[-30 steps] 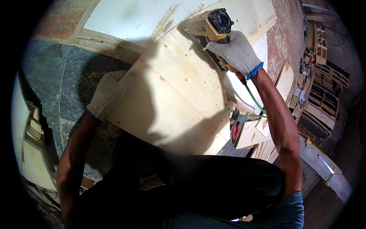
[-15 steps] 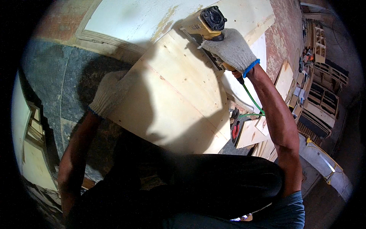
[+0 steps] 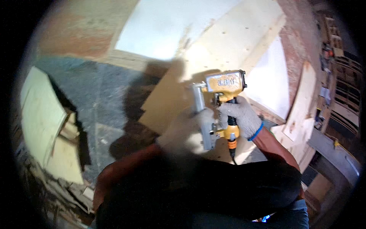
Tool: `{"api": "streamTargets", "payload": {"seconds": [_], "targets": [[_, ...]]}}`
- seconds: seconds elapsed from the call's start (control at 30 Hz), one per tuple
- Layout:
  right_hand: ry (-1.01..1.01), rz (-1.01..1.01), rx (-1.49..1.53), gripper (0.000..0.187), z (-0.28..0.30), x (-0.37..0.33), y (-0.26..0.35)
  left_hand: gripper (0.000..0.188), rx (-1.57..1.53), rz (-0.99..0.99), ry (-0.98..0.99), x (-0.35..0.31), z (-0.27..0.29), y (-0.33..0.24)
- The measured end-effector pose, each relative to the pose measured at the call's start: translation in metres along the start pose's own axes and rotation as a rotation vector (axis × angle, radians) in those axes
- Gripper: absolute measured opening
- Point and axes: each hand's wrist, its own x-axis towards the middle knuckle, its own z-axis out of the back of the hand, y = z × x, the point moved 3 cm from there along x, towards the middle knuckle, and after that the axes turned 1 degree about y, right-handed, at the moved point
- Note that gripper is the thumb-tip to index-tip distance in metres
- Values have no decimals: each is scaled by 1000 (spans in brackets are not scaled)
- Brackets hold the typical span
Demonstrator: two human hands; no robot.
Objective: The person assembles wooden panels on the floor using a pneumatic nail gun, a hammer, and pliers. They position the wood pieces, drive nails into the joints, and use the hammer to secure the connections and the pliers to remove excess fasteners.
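Observation:
A yellow pneumatic nail gun with a silver magazine lies on its side in the air, close to my lap. My right hand, in a grey knit glove with a blue cuff, is closed around its handle. An orange connector and dark hose hang from the handle's lower end. My left hand, gloved too and smeared by motion, grips the magazine from the left, its fingertips over the metal. Under both hands lies a pale plywood board, largely in shadow.
A white panel and a long plywood strip lie beyond. Plywood sheets lean at the left beside scrap wood. More wood pieces lie at the right, before shelving.
My right hand has brought the nail gun off the far edge of the board, back toward me and turned it. My left hand has left the board's left edge and taken the magazine.

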Motion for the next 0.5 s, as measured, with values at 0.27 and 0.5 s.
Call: {"api": "streamTargets", "payload": {"seconds": [0.27,0.5], "targets": [[-208,56,1,16,-2,-4,-36,53,234,-280,-90,-3,-35,-28],[-281,105,21,20,7,-18,-50,45,185,-77,-154,6,-55,12]]}}
